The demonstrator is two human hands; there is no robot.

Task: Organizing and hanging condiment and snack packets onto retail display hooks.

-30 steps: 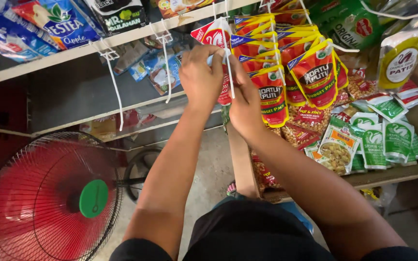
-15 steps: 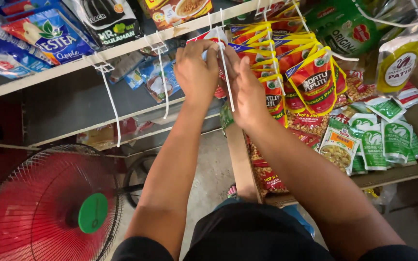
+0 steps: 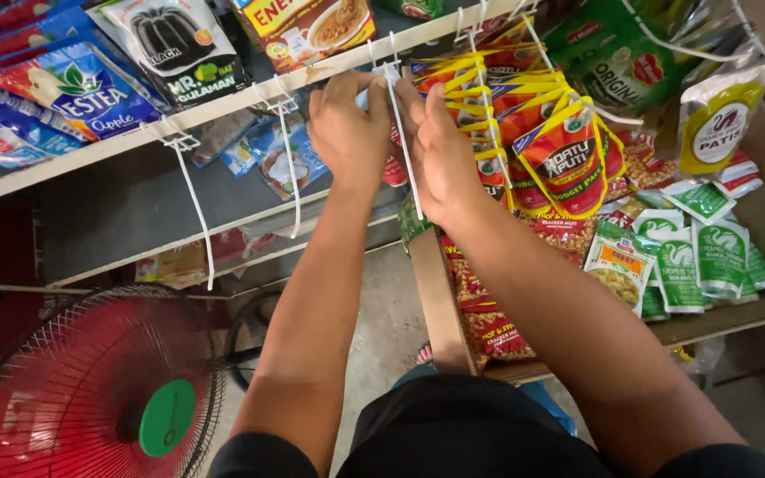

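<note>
From the head camera we look down on both hands raised to the front edge of a pale shelf rail (image 3: 223, 108). The left hand (image 3: 347, 133) and right hand (image 3: 440, 150) sit on either side of a white wire hook (image 3: 403, 146); their fingers curl closed on a small red-and-white sachet (image 3: 393, 170) at that hook, mostly hidden behind them. Just right of the right hand, a bunch of yellow-and-red sachets (image 3: 560, 150) hangs from the next hook, touching it. Below, an open cardboard box (image 3: 440, 301) holds green-and-white sachets (image 3: 701, 261) and red peanut packets (image 3: 489, 327), packed close. Left of the hands, two more white hooks (image 3: 195, 208) hang bare, with open room under them. A red fan (image 3: 73, 389) stands low at the left, well apart from the arms. Boxes and blue drink pouches (image 3: 81, 88) lie on the shelf above
</note>
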